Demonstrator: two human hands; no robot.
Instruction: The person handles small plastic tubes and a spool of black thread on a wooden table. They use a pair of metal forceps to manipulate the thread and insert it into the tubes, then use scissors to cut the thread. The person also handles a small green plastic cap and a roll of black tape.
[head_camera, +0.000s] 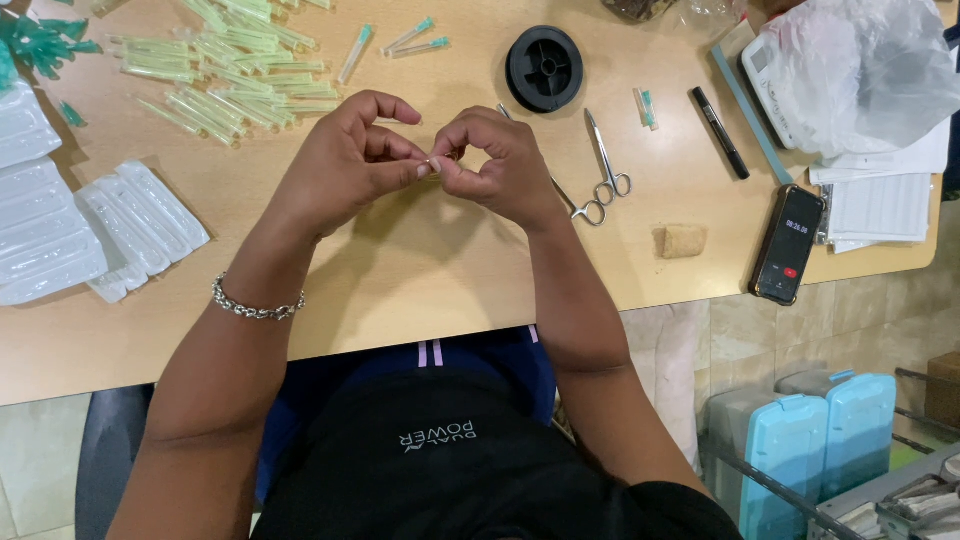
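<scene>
Both hands met above the wooden table (420, 270). The left hand (345, 165) and right hand (500, 165) pinched a tiny pale item (433, 166), too small to identify, between touching fingertips. Surgical scissors (598, 180) lay just right of the right hand, a black spool (544, 67) farther off, capped green needles (235, 70) far left.

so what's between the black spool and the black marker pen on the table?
Head view: between black spool and black marker pen lie steel scissors and a small teal-capped tube.
</scene>
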